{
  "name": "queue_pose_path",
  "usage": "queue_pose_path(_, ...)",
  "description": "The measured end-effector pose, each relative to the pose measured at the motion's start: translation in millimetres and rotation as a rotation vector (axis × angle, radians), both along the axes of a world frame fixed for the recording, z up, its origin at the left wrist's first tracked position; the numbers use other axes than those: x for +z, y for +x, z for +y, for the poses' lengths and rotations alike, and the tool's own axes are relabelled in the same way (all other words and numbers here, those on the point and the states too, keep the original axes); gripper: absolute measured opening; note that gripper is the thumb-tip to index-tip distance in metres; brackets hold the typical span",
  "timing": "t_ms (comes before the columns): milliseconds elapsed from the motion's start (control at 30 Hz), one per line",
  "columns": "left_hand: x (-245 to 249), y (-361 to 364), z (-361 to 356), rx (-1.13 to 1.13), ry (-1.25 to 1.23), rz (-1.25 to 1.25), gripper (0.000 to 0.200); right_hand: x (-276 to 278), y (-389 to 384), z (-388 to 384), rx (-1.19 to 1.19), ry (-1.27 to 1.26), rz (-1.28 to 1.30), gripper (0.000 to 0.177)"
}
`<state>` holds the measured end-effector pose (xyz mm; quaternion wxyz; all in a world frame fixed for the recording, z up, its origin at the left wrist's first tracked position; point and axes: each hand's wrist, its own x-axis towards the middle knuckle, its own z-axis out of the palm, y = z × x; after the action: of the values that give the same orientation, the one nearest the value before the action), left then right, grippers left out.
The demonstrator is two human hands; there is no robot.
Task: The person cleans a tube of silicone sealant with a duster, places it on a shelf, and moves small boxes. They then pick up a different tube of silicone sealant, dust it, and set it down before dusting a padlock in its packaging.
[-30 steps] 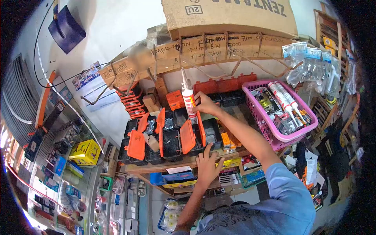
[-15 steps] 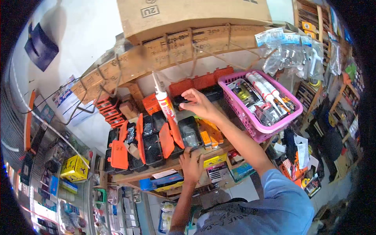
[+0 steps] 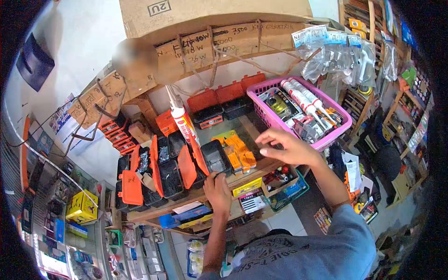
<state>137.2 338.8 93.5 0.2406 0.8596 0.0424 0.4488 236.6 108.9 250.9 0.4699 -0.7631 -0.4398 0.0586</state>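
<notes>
My left hand is at the shelf's front edge, its fingers bent over the near rim of a black plastic bin with clear material inside. My right hand hovers in front of the pink basket, fingers apart and holding nothing. Small orange-and-yellow boxes lie between the bin and that hand. Left of the bin, black organizer boxes with raised orange lids hold small parts. A white-and-red sealant tube stands upright behind them.
White sealant tubes and packaged items fill the basket. Open orange-lidded boxes sit at the back. Metal hooks jut from a wooden rail above. Clear bags hang at the right. A yellow box stands lower left.
My right hand has moved from above the back boxes toward me and to the right, now in front of the basket. My left hand stays at the bin's near rim. The view has shifted slightly.
</notes>
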Motion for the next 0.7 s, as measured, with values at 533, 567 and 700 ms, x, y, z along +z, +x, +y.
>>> queue_pose_path(533,5,-9,-7,0.030,0.021,-0.093,0.015,-43,58,93,-0.020,0.005,-0.134,0.030)
queue_pose_path(567,6,-10,-8,0.021,0.019,-0.102,0.015,-50,73,110,-0.046,-0.016,-0.181,0.032)
queue_pose_path(700,4,-11,-9,0.004,-0.021,-0.027,0.014,-82,135,177,0.059,-0.188,-0.294,0.037)
